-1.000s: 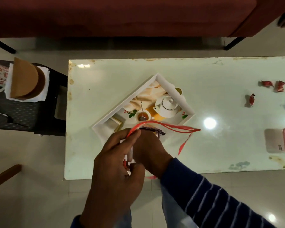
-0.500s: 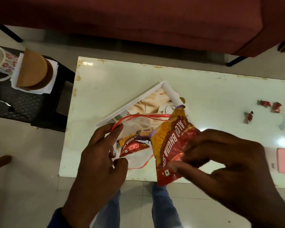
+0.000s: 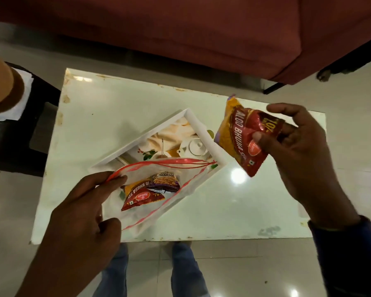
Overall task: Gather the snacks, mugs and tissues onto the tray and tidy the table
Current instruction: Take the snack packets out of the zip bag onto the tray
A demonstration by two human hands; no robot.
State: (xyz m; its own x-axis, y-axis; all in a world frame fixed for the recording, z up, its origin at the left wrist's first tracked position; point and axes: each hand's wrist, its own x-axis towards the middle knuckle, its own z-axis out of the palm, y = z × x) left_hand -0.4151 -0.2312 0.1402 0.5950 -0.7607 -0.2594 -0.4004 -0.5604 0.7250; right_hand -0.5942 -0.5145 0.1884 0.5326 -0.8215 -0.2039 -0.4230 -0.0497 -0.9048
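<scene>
Head view: right hand (image 3: 298, 151) pinches glossy, crinkled snack packet (image 3: 242, 136) (red-orange foil)

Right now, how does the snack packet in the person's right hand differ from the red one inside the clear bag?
The held packet is up in the air, pinched by the right hand; the bagged packet lies in the clear bag that the left hand holds open. The held packet shows whole; the bagged packet is partly covered by a peanut packet. Both share the red-and-orange print.
</scene>
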